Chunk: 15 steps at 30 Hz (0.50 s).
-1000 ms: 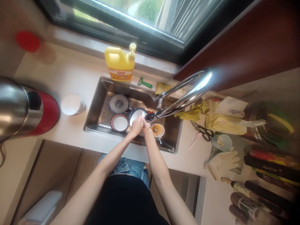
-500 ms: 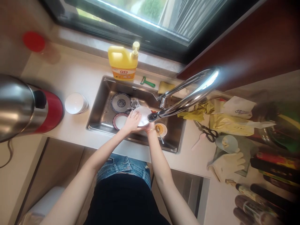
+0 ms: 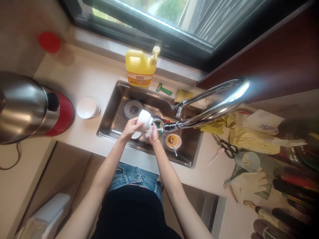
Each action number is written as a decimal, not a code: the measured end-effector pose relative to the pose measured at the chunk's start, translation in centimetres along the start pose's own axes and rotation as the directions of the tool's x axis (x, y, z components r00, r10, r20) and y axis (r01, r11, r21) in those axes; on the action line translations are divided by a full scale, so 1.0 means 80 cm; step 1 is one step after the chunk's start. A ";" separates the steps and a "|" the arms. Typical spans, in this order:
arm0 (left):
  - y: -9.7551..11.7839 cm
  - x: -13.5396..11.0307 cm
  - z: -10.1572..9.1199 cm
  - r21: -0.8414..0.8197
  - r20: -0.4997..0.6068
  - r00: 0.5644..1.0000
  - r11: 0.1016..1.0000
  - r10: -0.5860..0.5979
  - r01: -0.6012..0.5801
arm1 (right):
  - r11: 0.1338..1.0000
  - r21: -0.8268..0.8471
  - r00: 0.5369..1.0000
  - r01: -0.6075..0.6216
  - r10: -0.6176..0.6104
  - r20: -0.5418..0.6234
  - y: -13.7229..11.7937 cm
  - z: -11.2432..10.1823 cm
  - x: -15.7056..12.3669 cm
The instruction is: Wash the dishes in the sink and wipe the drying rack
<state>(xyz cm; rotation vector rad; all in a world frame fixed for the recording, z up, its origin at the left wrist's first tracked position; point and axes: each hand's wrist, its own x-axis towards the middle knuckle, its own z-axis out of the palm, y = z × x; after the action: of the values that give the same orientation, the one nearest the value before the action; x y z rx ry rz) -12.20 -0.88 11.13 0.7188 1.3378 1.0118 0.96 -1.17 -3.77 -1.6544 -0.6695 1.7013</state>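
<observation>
My left hand (image 3: 131, 126) is closed round a small white bowl (image 3: 145, 118), held tilted above the steel sink (image 3: 112, 113). My right hand (image 3: 154, 134) is closed on a pale sponge or cloth (image 3: 149, 131) pressed against the bowl's underside. Below them in the sink lie a blue-patterned plate (image 3: 133, 108), a red-rimmed bowl (image 3: 136, 135), a dark patterned bowl (image 3: 159, 123) and an orange-stained bowl with a spoon (image 3: 173, 141). The chrome tap spout (image 3: 214, 104) reaches over the sink from the right.
A yellow detergent jug (image 3: 140, 68) stands behind the sink, with a green peeler (image 3: 163, 88) and a yellow sponge (image 3: 182, 95). Stacked white bowls (image 3: 87, 108) and a steel-and-red kettle (image 3: 30, 106) sit left. Scissors (image 3: 225, 147), gloves (image 3: 246, 184), bags and bottles crowd the right counter.
The white bowl has been lifted, turned over and carried left, away from the spout. My right hand has shifted from the bowl's rim to its underside with the sponge.
</observation>
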 end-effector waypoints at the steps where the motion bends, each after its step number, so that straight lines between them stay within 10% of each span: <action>1: 0.016 -0.011 -0.016 -0.033 -0.058 0.998 0.999 0.006 -0.007 | 0.999 -0.039 1.000 -0.031 0.031 0.003 0.012 0.006 0.001; 4: 0.065 -0.045 -0.068 0.045 -0.244 0.967 0.997 0.077 -0.068 | 0.904 -0.425 0.993 0.045 0.004 0.114 0.045 0.024 0.003; 7: 0.103 -0.064 -0.123 0.399 -0.358 0.902 0.913 0.243 -0.088 | 0.599 -0.761 0.940 0.249 0.039 0.338 0.069 0.038 0.001; 11: 0.116 -0.057 -0.184 0.844 -0.364 0.844 0.522 0.395 0.120 | 0.411 -0.838 0.872 0.358 0.174 0.457 0.088 0.047 0.002; 15: 0.092 -0.043 -0.219 0.920 -0.374 0.857 0.256 0.355 0.295 | 0.288 -0.840 0.803 0.460 0.267 0.532 0.096 0.046 0.019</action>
<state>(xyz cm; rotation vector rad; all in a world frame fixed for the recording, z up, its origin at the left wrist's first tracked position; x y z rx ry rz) -30.53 -3.08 16.83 1.4753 2.5289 0.2046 -3.52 -4.69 -10.31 -1.5849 -2.5330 1.7738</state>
